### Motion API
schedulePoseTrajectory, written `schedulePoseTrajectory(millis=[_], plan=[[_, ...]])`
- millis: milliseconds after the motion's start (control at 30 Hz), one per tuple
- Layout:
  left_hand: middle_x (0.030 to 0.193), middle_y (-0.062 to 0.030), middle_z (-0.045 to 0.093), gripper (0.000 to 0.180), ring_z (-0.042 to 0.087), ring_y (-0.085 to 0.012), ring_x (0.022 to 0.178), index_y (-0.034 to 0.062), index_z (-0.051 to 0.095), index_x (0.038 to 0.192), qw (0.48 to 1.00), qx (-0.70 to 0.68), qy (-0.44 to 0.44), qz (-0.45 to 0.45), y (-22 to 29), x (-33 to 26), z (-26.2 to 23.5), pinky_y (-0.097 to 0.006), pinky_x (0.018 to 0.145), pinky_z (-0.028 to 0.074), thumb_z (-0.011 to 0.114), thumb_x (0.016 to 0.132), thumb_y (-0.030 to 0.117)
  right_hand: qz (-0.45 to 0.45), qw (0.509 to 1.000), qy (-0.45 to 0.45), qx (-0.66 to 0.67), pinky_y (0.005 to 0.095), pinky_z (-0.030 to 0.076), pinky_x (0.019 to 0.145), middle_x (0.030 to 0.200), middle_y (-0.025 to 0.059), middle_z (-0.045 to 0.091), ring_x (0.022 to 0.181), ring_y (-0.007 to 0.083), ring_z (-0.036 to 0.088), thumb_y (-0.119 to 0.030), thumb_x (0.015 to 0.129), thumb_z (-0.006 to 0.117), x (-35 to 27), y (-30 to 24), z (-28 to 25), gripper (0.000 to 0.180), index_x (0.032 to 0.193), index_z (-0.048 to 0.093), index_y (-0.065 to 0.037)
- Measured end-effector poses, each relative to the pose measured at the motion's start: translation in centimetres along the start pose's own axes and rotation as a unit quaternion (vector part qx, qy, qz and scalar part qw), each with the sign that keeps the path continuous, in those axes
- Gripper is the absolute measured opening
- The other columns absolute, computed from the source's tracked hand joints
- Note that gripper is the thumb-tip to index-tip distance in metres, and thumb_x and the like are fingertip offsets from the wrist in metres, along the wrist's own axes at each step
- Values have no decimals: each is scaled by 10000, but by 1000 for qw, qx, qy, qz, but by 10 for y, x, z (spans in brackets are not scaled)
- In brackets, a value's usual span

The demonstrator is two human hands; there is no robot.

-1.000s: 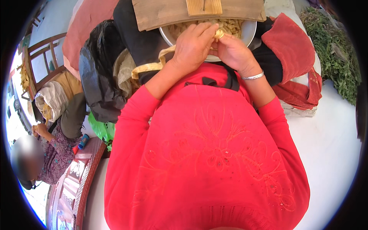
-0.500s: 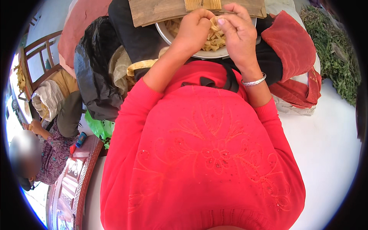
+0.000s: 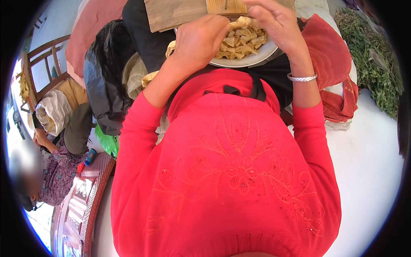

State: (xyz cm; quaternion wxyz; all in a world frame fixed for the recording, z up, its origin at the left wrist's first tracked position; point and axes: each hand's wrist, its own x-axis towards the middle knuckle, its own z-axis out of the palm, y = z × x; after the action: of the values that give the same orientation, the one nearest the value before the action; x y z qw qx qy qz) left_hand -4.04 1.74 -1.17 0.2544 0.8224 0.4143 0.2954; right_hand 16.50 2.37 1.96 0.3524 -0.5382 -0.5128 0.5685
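Note:
My left hand is closed around a pale yellow, wrinkled strip, whose folded end sticks out beyond the fingers. More of a strip like it shows by my left forearm, partly hidden by the arm. Apart from it, my right hand is raised over the right side of a white bowl, fingers spread and nothing visible in them. Many short yellowish cut pieces fill the bowl. Across its far side lies a wooden board bearing a smaller block with a thin metal spike.
A black plastic bag stands at the left. To the right are a red cloth and a heap of green plants. Another person sits at far left, beside a patterned red bench.
My hands have parted: the right moved right and away from the strip, the left shifted slightly left and nearer, still gripping it. More of the cut pieces now show.

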Motion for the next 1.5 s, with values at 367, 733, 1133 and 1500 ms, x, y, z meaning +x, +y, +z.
schedulePoseTrajectory(millis=[367,733,1133,1500], plan=[[816,-7,592,223,516,-67,786,3,559,1088,941,-272,-128,-155,-37,41,-28,-230,708,429,561,918,147,-52,997,33,39,194,402,542,705,-38,576,608,37,489,-96,877,610,26,19,-3,91,926,658,-37],[774,-91,612,181,580,-187,727,0,582,997,990,-78,-60,-96,-79,62,2,-310,677,471,555,891,144,-166,945,121,-253,323,455,656,771,85,611,718,231,576,-99,834,610,55,53,-1,125,924,634,-15],[683,-82,609,179,581,-152,634,-19,620,861,790,-518,-23,-329,12,6,33,-311,571,465,503,892,114,-213,891,124,-381,370,445,648,741,116,591,686,257,559,-115,908,551,4,29,41,115,848,622,-48],[647,-81,578,279,545,-186,604,46,629,794,928,-365,-59,-43,54,40,-58,-312,573,432,537,906,284,-55,991,-95,74,199,384,490,540,4,540,453,68,483,-16,774,574,-96,-80,29,152,856,673,65]])
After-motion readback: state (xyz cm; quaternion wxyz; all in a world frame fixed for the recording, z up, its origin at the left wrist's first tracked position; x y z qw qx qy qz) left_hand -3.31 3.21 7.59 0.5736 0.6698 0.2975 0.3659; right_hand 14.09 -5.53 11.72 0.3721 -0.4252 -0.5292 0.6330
